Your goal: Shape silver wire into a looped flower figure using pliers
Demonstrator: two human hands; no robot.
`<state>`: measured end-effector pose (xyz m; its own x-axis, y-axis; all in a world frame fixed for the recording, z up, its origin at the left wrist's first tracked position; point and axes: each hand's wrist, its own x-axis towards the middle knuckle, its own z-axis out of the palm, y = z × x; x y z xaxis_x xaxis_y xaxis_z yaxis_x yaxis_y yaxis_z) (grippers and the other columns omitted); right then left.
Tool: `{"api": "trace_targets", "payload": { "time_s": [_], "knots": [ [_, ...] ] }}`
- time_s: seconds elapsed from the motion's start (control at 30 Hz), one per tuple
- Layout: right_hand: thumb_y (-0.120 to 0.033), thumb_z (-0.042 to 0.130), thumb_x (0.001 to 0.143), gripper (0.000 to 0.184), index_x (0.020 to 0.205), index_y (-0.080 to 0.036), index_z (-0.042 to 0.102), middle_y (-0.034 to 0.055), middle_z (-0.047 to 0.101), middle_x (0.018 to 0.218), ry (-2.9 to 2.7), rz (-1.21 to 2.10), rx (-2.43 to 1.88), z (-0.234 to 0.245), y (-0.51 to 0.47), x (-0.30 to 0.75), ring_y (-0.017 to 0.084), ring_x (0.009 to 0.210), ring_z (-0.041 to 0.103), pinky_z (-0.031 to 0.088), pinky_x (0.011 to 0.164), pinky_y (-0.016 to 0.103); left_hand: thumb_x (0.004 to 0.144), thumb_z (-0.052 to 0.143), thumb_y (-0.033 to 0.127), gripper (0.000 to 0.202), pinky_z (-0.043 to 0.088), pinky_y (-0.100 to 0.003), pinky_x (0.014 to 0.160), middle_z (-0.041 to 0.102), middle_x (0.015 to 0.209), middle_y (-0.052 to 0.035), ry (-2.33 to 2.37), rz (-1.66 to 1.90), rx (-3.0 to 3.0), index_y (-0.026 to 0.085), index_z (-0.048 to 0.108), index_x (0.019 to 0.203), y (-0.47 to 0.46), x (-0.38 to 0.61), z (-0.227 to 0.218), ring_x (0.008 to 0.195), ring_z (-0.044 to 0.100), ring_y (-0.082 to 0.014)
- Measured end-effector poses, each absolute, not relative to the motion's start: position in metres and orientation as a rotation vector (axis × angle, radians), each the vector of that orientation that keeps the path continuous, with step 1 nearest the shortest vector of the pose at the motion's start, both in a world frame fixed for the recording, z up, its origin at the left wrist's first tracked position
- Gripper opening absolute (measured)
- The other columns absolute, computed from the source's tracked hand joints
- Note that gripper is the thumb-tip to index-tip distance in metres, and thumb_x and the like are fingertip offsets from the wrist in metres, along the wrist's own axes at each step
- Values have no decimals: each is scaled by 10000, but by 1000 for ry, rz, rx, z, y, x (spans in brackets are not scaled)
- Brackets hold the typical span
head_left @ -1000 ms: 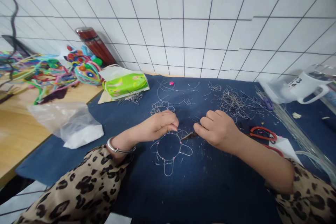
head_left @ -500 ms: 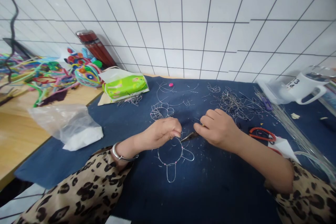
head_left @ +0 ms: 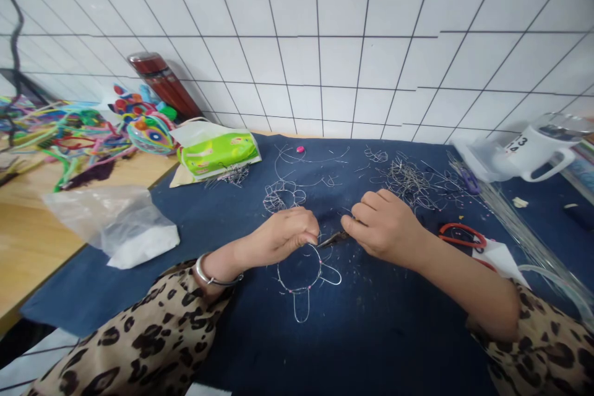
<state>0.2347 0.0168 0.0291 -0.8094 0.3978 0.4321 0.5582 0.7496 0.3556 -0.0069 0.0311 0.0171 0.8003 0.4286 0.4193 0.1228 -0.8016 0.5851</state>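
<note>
My left hand (head_left: 288, 234) pinches the top of a wire ring (head_left: 279, 277) that hangs over the dark blue cloth. Small pink beads dot the ring, and two long wire loops stick out of it, one pointing down and one to the right. In my right hand (head_left: 384, 223), closed fingers grip a pair of pliers (head_left: 335, 239). Their dark jaws point left and reach the ring's upper right, close to my left fingertips. The handles are mostly hidden in my palm. Just beyond my left hand lies a coil of wire loops (head_left: 277, 197).
A tangle of wire pieces (head_left: 411, 180) and red-handled scissors (head_left: 461, 235) lie at right, with long straight wires (head_left: 524, 223) and a white mug (head_left: 541, 151) beyond. At left are a green tissue pack (head_left: 218, 153), a plastic bag (head_left: 139, 229) and a red flask (head_left: 167, 83).
Both hands hold nearly the same pose, with the pliers' jaws still at the ring. The whole view has shifted slightly.
</note>
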Motion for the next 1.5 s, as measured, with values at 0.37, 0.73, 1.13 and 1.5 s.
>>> {"api": "trace_targets", "payload": {
  "time_s": [0.37, 0.73, 1.13, 1.5],
  "knots": [
    [-148, 443, 866, 157, 805, -188, 582, 4, 455, 660, -2637, -680, -698, 38, 17, 237, 152, 683, 314, 194, 610, 327, 932, 367, 252, 209, 439, -274, 647, 509, 687, -21, 428, 821, 2448, 156, 494, 797, 29, -5, 13, 683, 482, -128],
    [-83, 459, 817, 154, 760, -178, 567, 7, 439, 643, -2660, -627, -824, 34, 10, 233, 152, 660, 309, 170, 578, 319, 932, 369, 258, 208, 433, -273, 652, 511, 690, -23, 425, 780, 2440, 156, 498, 803, 30, -5, 12, 689, 485, -129],
    [-86, 476, 793, 134, 755, -180, 565, 9, 436, 642, -2627, -630, -866, 31, 9, 232, 154, 654, 312, 171, 564, 317, 921, 376, 223, 185, 416, -237, 590, 486, 662, 0, 513, 755, 2425, 159, 486, 787, 30, -7, 11, 616, 467, -105],
    [-95, 467, 807, 141, 755, -180, 567, 11, 444, 640, -2601, -612, -929, 31, 5, 230, 156, 653, 319, 173, 567, 321, 913, 414, 207, 153, 446, -291, 681, 496, 669, -13, 440, 845, 2376, 162, 499, 794, 34, -7, 7, 711, 483, -133]
  ]
}}
